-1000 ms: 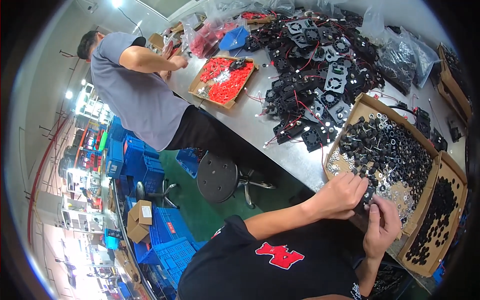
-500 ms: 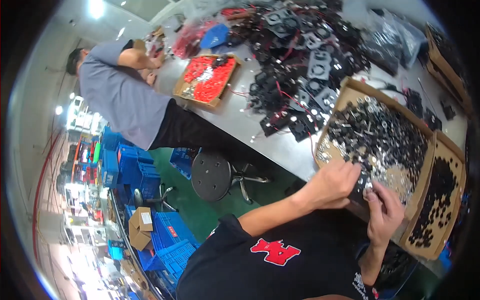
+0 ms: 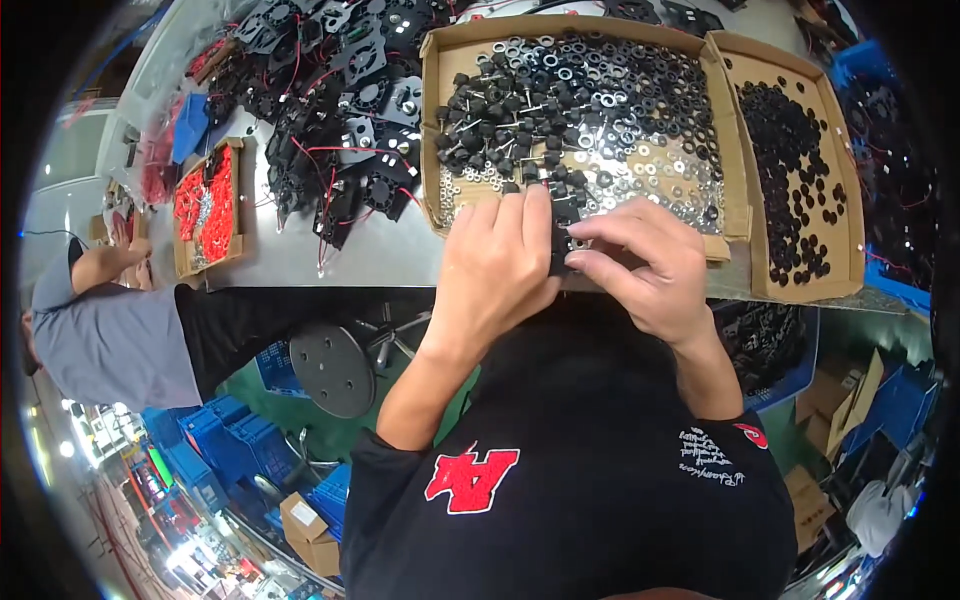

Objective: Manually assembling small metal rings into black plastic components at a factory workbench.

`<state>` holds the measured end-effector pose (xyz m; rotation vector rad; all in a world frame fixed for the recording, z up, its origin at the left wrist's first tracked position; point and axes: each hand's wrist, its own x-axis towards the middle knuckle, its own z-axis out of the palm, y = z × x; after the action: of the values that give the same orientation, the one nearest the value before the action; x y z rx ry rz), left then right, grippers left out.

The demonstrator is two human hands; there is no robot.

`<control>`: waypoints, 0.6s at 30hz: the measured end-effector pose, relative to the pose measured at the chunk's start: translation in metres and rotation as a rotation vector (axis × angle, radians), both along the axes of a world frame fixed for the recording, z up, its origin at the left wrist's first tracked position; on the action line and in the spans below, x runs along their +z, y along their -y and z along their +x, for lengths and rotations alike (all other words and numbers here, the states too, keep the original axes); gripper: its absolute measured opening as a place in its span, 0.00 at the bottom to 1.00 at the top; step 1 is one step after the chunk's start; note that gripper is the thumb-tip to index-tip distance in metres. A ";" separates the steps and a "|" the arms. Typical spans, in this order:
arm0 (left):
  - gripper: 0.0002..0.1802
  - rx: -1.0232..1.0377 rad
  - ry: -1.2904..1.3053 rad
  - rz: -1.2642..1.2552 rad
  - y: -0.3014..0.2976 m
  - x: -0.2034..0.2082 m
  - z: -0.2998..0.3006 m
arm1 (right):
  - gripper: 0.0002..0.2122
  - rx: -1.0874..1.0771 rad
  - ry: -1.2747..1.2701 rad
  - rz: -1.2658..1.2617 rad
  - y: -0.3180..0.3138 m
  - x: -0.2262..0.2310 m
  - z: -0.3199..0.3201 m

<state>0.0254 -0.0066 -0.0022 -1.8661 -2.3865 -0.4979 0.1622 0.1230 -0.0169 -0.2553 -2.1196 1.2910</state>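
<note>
Head view: left fingers (image 3: 537,222) hold, right fingers (image 3: 605,229) touch, a black part (image 3: 562,240).

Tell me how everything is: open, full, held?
left hand, closed on black part
black part, held
right hand, finger and thumb at black part; grip unclear
big box, open, mixed hardware inside
right box, open, black pieces inside
small box, open, red pieces inside
stool, upright

Black part (image 3: 563,222) | small, narrow-looking, partly hidden | between the hands (image 3: 497,250), near the front edge of the worktop (image 3: 320,272) | small silvery bit (image 3: 579,244) at its right side
</note>
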 end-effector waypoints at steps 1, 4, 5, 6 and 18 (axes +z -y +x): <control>0.38 -0.006 -0.023 0.007 0.000 0.000 0.000 | 0.10 0.005 0.012 -0.020 0.000 -0.001 0.001; 0.35 -0.026 -0.063 0.020 0.000 -0.002 0.000 | 0.11 0.022 0.055 -0.075 0.003 0.003 0.002; 0.31 -0.044 -0.081 0.031 0.000 -0.003 0.000 | 0.11 0.030 0.085 -0.106 0.004 0.004 0.003; 0.31 -0.043 -0.080 0.028 0.000 -0.003 0.000 | 0.11 0.031 0.085 -0.109 0.004 0.003 0.003; 0.34 -0.049 -0.069 0.028 -0.004 0.001 -0.001 | 0.22 -0.008 0.083 -0.002 -0.001 -0.004 0.010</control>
<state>0.0247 -0.0024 -0.0010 -1.9020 -2.2837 -0.4601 0.1718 0.1239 -0.0210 -0.3230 -2.1845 1.2979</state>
